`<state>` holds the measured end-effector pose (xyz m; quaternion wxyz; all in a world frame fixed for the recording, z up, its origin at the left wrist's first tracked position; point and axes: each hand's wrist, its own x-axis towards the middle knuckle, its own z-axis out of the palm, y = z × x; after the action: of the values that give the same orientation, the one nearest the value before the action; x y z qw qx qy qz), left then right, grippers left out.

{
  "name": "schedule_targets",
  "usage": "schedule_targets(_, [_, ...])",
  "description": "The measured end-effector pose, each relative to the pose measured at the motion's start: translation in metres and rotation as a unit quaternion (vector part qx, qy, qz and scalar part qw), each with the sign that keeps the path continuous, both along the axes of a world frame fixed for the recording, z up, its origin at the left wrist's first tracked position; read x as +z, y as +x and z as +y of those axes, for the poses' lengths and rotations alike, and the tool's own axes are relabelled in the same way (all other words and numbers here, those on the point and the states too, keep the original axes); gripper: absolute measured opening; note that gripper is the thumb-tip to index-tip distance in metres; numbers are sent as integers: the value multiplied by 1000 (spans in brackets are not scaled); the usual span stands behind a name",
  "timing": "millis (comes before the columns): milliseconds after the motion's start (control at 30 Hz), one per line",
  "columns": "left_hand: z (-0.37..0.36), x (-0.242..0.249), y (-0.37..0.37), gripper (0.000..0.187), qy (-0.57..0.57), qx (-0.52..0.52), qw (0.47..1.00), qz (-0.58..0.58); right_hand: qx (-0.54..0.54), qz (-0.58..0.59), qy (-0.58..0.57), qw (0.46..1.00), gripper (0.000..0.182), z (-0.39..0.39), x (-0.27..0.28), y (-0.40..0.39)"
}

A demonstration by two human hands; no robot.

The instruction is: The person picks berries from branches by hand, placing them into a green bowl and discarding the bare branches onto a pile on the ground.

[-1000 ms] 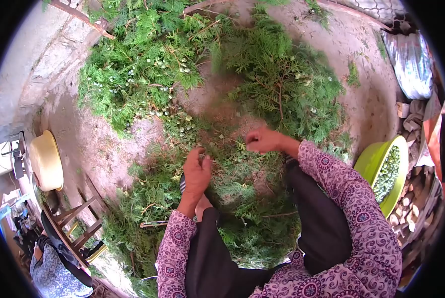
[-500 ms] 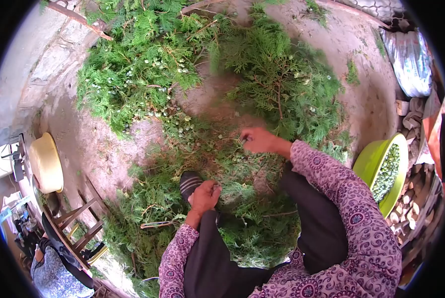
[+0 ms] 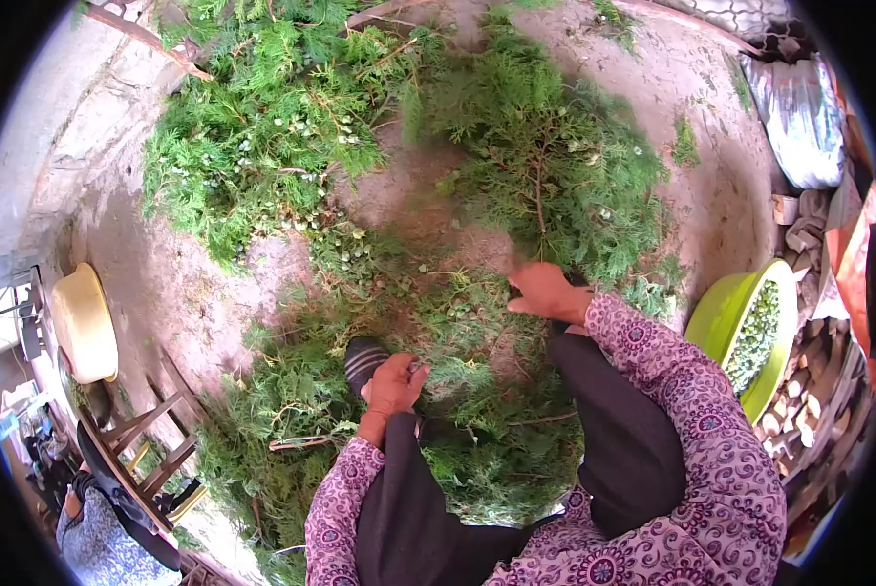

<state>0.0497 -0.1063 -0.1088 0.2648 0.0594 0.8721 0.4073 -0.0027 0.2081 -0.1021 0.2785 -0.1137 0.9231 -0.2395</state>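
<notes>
My left hand [image 3: 394,385] is closed in front of my left knee, beside a dark striped shoe [image 3: 364,359]. A small greyish bit shows at its fingertips, too small to name. My right hand [image 3: 552,291] is over my right knee, its fingers blurred and pointing left. Right above it is the lower stem of a leafy evergreen branch [image 3: 540,181], which spreads away from me over the ground. Between my feet lie loose green sprigs and clippings [image 3: 457,317]. More cut greenery [image 3: 291,405] is heaped at my left leg.
A berry-bearing evergreen heap [image 3: 252,156] covers the far left ground. On the right stands a lime-green basin [image 3: 719,305] holding small green pieces, near chopped wood [image 3: 799,400] and a silvery sack [image 3: 799,122]. A yellow basin [image 3: 84,322] and a wooden chair [image 3: 154,439] stand left.
My right hand has moved right and slightly toward me, from over the clippings to just below the branch stem. My left hand has kept its place by the shoe. The view has shifted slightly.
</notes>
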Motion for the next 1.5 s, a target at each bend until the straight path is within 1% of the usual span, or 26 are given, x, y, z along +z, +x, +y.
schedule_targets(33, [1, 1, -1, 24, 0, -2, 1000, 1, 32, 2, 51, 998, 37, 0, 2, 5])
schedule_targets(67, [1, 1, -2, 24, -5, -11, 1000, 8, 29, 3, 50, 998, 37, -1, -1, 9])
schedule_targets(133, [0, 0, -1, 24, -10, -20, 1000, 15, -46, 27, 7, 999, 38, -2, -7, 13])
schedule_targets(233, [0, -3, 0, 25, -17, -35, 998, 41, -36, -15, 28, 999, 35, -4, -2, 6])
schedule_targets(367, [0, -1, 0, 26, -4, -8, 1000, -1, -10, 23, -20, 999, 28, 3, -19, 3])
schedule_targets(433, [1, -2, -1, 26, -5, -7, 1000, -6, -53, -120, -207, 969, 25, 13, -9, -3])
schedule_targets(467, [0, -2, 0, 27, 1, -1, 1000, -7, -53, -122, -206, 969, 25, 18, -5, 0])
schedule_targets(533, [-1, -5, 2, 27, 9, 7, 1000, -9, -233, -239, -227, 915, 25, 27, 1, 8])
schedule_targets(567, [-1, -8, 3, 27, -3, -3, 1000, 8, -233, -240, -225, 915, 25, 27, 1, 9])
schedule_targets(633, [-2, -12, 4, 28, -16, -18, 999, 26, -161, -67, -226, 958, 26, 20, -2, 9])
schedule_targets(667, [-2, -12, 5, 27, -11, -1, 1000, -5, -164, -65, -227, 958, 26, 12, -5, 8])
schedule_targets(767, [-5, -18, 8, 28, 6, 22, 999, -39, -76, 52, -92, 991, 25, -18, -13, 10])
schedule_targets(900, [-2, -7, 2, 28, -9, 4, 1000, -20, -38, 44, -38, 998, 27, -21, -15, 9])
schedule_targets(967, [-1, -7, 3, 27, 1, 11, 1000, -22, -23, 12, -169, 985, 21, -9, -27, 6])
schedule_targets(1000, [0, -7, 3, 27, 9, 16, 1000, -23, -22, 11, -167, 986, 21, -5, -20, 1])
schedule_targets(1033, [0, -5, 2, 27, 10, 16, 1000, -23, -141, -179, -267, 936, 18, -2, -8, -4])
schedule_targets(1067, [1, -3, 2, 27, 3, 10, 1000, -19, -251, -357, -351, 828, 14, 0, -1, -6])
schedule_targets(1100, [1, -2, 1, 27, -5, 4, 1000, -14, -251, -357, -351, 829, 14, 1, 0, -5])
schedule_targets(1167, [-1, -5, 3, 26, 7, 12, 1000, -14, -312, -487, -495, 649, 8, 3, 1, -3])
schedule_targets(1200, [-1, -5, 4, 26, 18, 20, 1000, -15, -310, -488, -494, 650, 8, 0, 3, -1])
schedule_targets(1267, [-1, -5, 4, 26, 15, 20, 999, -21, -364, -502, -531, 577, 13, -9, 7, 0])
schedule_targets(1300, [-1, -4, 3, 26, 12, 18, 999, -26, -364, -502, -531, 578, 13, -11, 7, -5])
schedule_targets(1367, [-1, -5, 4, 26, 16, 21, 999, -31, -331, -456, -459, 687, 21, -14, 5, -26])
schedule_targets(1400, [-2, -5, 4, 26, 20, 23, 999, -37, -331, -455, -459, 687, 21, -18, 4, -36])
schedule_targets(1467, [-1, -2, 2, 26, 22, 18, 999, -27, -306, -258, -291, 869, 24, -25, 1, -55])
schedule_targets(1500, [-1, -1, 2, 26, 24, 14, 999, -18, -305, -257, -291, 870, 24, -27, -5, -61])
